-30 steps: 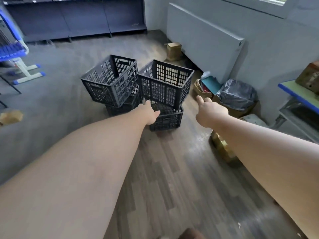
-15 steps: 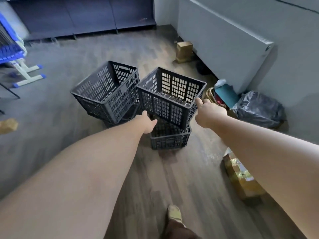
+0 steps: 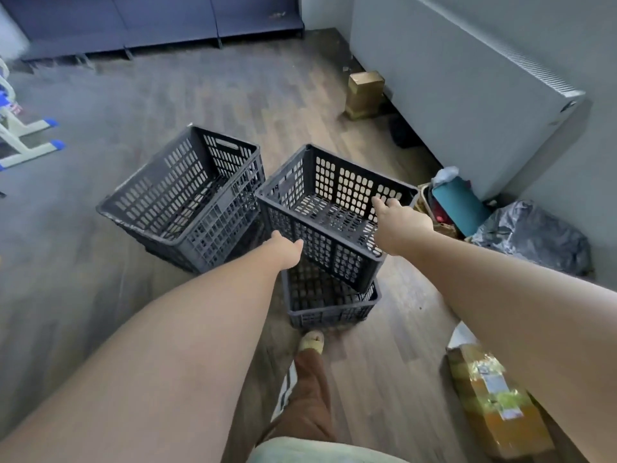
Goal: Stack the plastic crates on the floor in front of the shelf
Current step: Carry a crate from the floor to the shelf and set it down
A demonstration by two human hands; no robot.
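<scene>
Head view: your left hand (image 3: 283, 247) sits at the near left corner of the upper right crate (image 3: 329, 222), just below its rim; whether its fingers grip the wall cannot be told. Your right hand (image 3: 399, 225) reaches over the same crate's right rim, fingers extended and relaxed, holding nothing. This crate rests tilted on the lower right crate (image 3: 329, 307), which stands on the floor (image 3: 167, 91). Just beside it on the left, the upper left crate (image 3: 187, 198) lies tilted on another crate that is mostly hidden. The shelf (image 3: 150, 21) stands against the far wall, well apart from the crates. Your foot (image 3: 311, 342) is near the lower right crate.
</scene>
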